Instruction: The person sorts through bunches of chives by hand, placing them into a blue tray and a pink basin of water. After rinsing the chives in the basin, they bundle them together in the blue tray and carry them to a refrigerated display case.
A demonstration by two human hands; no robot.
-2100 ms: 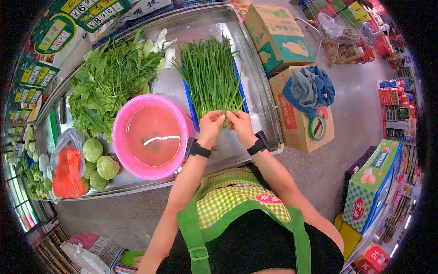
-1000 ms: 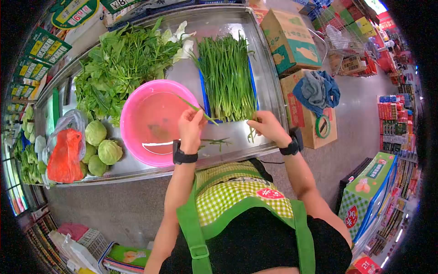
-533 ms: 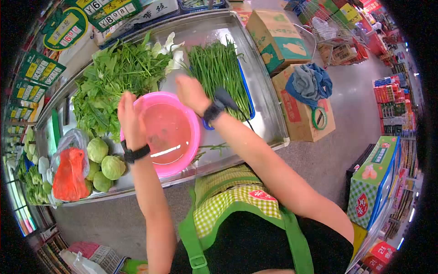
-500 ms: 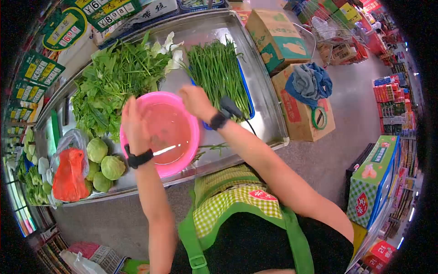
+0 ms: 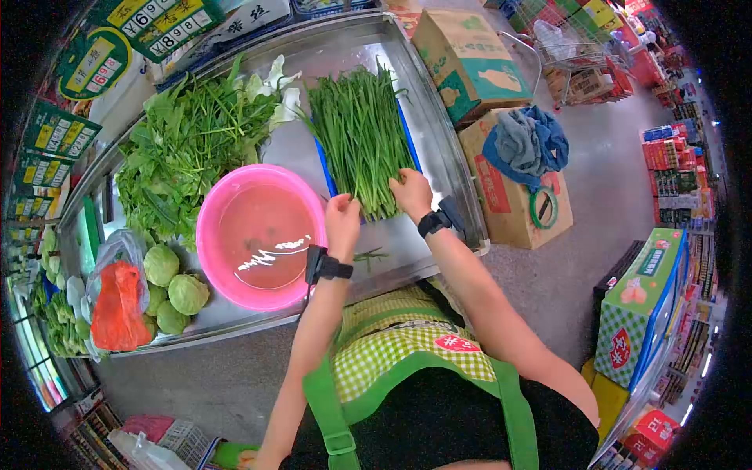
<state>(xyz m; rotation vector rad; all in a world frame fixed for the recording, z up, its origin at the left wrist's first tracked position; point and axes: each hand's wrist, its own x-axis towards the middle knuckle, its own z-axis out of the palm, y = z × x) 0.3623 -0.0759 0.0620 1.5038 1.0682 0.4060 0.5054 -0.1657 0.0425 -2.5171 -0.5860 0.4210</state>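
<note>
A thick bunch of garlic chives (image 5: 352, 117) lies lengthwise in a blue tray (image 5: 412, 141), pale stem ends toward me. My left hand (image 5: 343, 223) is at the lower left of the stems, its fingers curled in against them. On the other side, my right hand (image 5: 413, 193) pinches at the lower right edge of the bunch. How many stems each hand grips is hidden by the fingers. Left of my left hand stands a pink basin (image 5: 205, 235) of cloudy water. A few loose green stems (image 5: 370, 255) lie on the metal counter below the tray.
Leafy greens (image 5: 180, 149) are heaped behind the basin on the metal counter (image 5: 294, 59). Round cabbages (image 5: 188, 294) and a red plastic bag (image 5: 121, 305) sit at the left. Cardboard boxes (image 5: 501, 211), with a denim cloth (image 5: 525, 145) and green tape (image 5: 544, 207) on top, stand at the right.
Both hands have moved: the left from over the basin rightward to the chives, the right from beside the basin's rim to the right side of the bunch. The basin now shows unobstructed.
</note>
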